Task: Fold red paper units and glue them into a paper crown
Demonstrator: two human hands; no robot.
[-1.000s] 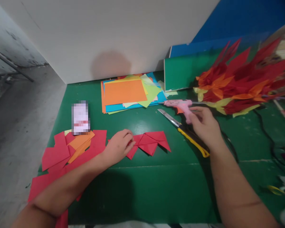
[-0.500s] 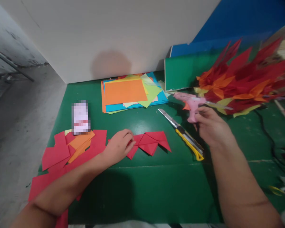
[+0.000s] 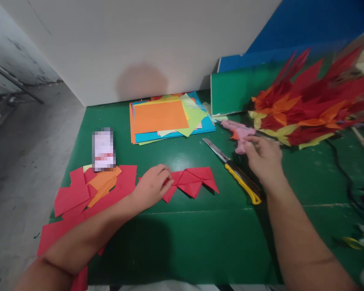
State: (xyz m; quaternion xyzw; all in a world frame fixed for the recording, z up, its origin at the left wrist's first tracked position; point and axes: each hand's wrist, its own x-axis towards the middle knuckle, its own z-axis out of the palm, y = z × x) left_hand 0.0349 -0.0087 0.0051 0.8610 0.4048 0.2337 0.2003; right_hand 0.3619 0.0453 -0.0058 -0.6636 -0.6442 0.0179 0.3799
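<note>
My left hand rests on the table with curled fingers, over the left end of a strip of folded red paper. Pointed flaps hang along the strip's near edge; the part beneath my fingers is hidden. On the right, my right hand has its fingertips closed at the handle and rear of a pink hot glue gun. The gun's nozzle points left, and a glue stick juts from its back. Between my hands lies a yellow and black utility knife, its blade out.
Coloured paper sheets are stacked at the back. Red and orange paper pieces and a blurred phone-like object lie left. A red and orange paper flame-like piece and a black cord are on the right.
My right hand has moved slightly left, and the glue gun with it has shifted left and tipped lower. My left hand and the red strip have stayed put.
</note>
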